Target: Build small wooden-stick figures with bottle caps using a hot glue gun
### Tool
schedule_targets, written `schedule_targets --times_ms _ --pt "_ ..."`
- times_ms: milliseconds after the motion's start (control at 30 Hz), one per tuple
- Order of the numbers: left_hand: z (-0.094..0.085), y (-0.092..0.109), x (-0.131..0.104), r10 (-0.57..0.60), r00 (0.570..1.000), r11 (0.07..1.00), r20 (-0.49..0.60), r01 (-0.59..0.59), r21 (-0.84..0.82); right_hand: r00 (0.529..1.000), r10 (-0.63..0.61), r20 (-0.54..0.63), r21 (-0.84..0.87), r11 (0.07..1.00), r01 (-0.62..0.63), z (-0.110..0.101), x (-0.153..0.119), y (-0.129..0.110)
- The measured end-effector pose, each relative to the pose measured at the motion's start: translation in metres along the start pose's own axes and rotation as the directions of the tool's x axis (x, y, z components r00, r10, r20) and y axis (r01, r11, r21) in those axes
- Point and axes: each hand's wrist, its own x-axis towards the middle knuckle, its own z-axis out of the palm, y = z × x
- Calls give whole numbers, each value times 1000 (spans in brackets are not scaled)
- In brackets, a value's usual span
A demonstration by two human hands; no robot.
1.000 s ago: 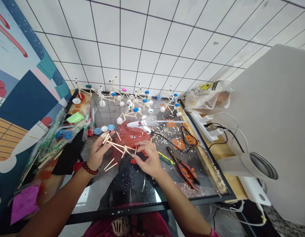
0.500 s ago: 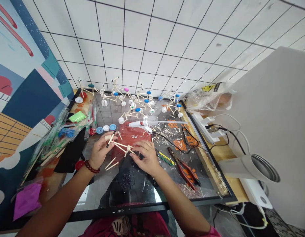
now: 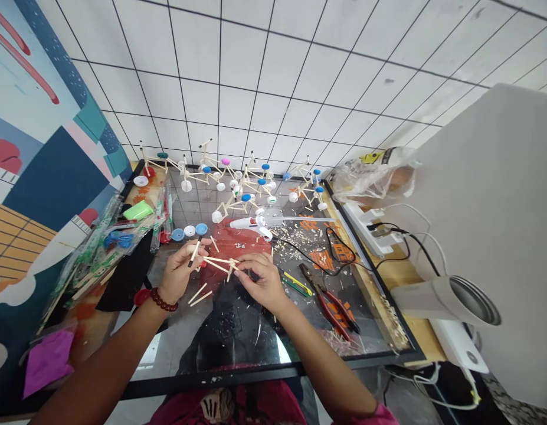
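Observation:
Between my hands is a small frame of thin wooden sticks (image 3: 218,260), held just above the dark glossy tabletop. My left hand (image 3: 179,273), with a bead bracelet at the wrist, pinches its left end, where a short stick with black ends (image 3: 194,252) stands crosswise. The fingers of my right hand (image 3: 259,277) close on the frame's right end, where several sticks meet. Two loose sticks (image 3: 200,294) lie below my left hand. A white glue gun (image 3: 249,223) rests beyond the hands on a red patch.
Several stick models with coloured discs (image 3: 246,198) stand along the back. Pliers with red handles (image 3: 337,310) and a yellow-green cutter (image 3: 298,284) lie right of my right hand. Bottle caps (image 3: 189,230), plastic packets (image 3: 85,260) and a power strip (image 3: 370,227) line the sides.
The stick frame has turned slightly, and its right end is raised a little. My right fingers have drawn closer together on it. The black-ended stick has tilted slightly in my left hand.

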Motion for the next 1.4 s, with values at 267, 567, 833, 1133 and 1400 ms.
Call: schedule_targets --times_ms 267,567,833,1133,1400 --pt "4 4 0 -33 999 996 -18 32 -86 1000 6 -18 58 998 -5 3 1 2" --pt "0 0 0 -21 1000 997 -10 20 -73 998 47 -47 5 999 -47 1 -1 4" --pt "-2 -1 0 -7 1000 999 6 7 -46 999 36 -29 -51 998 -38 -3 -3 8" --pt "-2 -1 1 39 998 997 41 -36 -62 997 41 68 1 999 -41 -24 -13 16" --pt "-3 -3 1 36 999 997 25 -34 -63 993 91 81 113 989 -100 -28 -15 21"
